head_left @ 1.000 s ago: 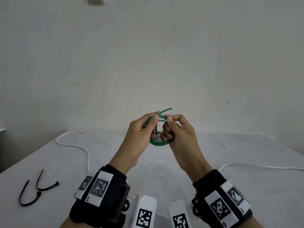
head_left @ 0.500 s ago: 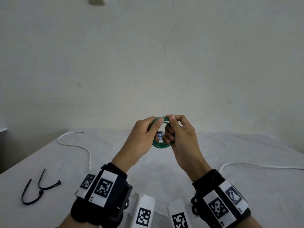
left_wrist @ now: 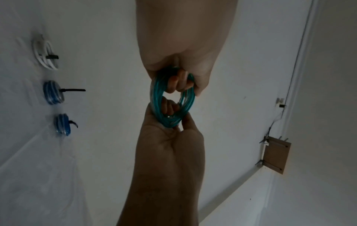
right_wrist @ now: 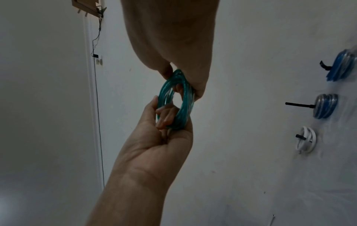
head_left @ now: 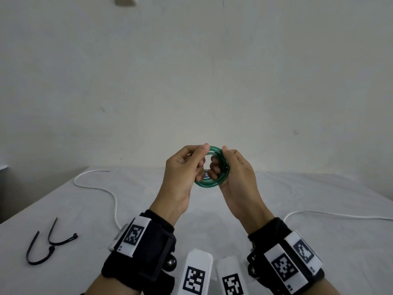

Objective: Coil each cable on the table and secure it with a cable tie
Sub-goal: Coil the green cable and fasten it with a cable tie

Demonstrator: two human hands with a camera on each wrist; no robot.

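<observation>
A green cable (head_left: pixel 209 183) is wound into a small coil and held up in the air above the table (head_left: pixel 212 220). My left hand (head_left: pixel 196 165) pinches the coil's left side with thumb and fingers. My right hand (head_left: pixel 222 166) grips the right side, its fingers curled through the ring. In the left wrist view my left hand (left_wrist: pixel 170 116) holds the green coil (left_wrist: pixel 157 97) from below and the right hand (left_wrist: pixel 179 82) from above. The right wrist view shows my right hand (right_wrist: pixel 166 117) on the green coil (right_wrist: pixel 164 91). Two black cable ties (head_left: pixel 49 245) lie at the front left.
Loose white cables lie on the table, one at the left (head_left: pixel 102 188) and one at the right (head_left: pixel 319 213). Three tied coils lie farther off: a white coil (left_wrist: pixel 45 56) and two blue coils (left_wrist: pixel 53 92) (left_wrist: pixel 62 124).
The green cable's free end, which stuck up a second ago, now lies wound into the coil. My right hand has shifted onto the coil's right side.
</observation>
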